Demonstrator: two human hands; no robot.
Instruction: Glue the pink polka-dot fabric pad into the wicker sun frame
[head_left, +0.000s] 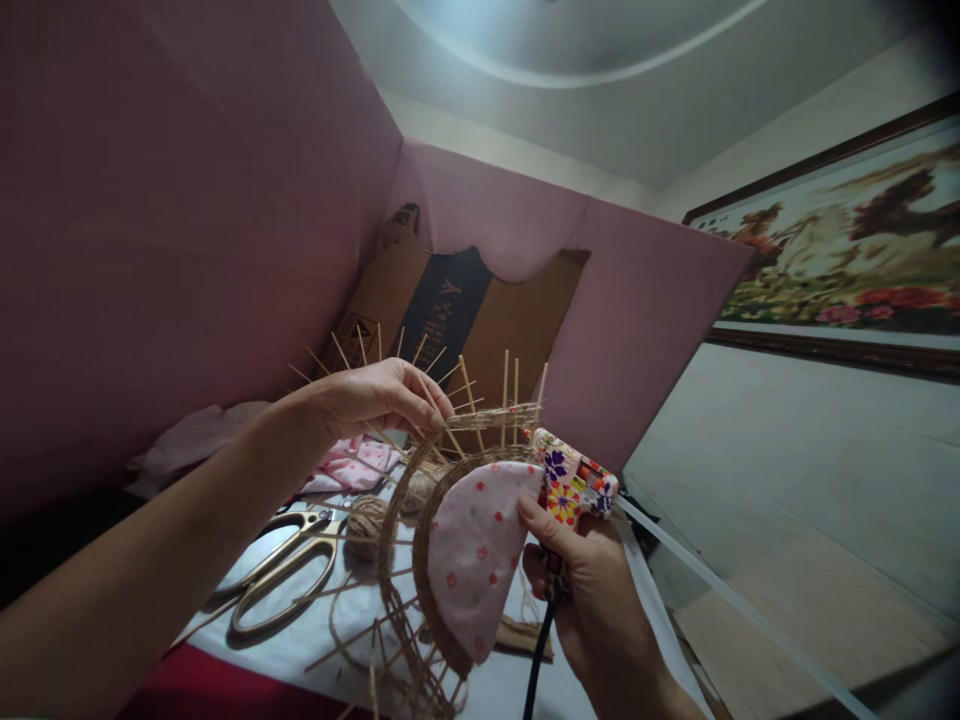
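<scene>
My left hand (pixel 379 395) pinches the braided twine band (pixel 390 540) near its top, among thin wooden sticks (pixel 466 385) that fan outward. The band curves around a half-round piece (pixel 480 560) covered in white cloth with red dots and edged with twine. My right hand (pixel 604 585) is wrapped around a flower-patterned glue gun (pixel 566 485), its nozzle close to the twine at the upper right. The right thumb lies near the dotted cloth; whether it touches is unclear. A long translucent glue stick (pixel 720 580) extends from the gun's back, and a black cord (pixel 537 665) hangs below.
Large gold-handled scissors (pixel 289 590) lie on the white table cover (pixel 281 665) at left, beside a ball of twine (pixel 366 525). Pink dotted cloth (pixel 352 465) is bunched behind. A cardboard piece (pixel 390 290) leans against pink panels (pixel 637 310). A framed picture (pixel 847 240) hangs at right.
</scene>
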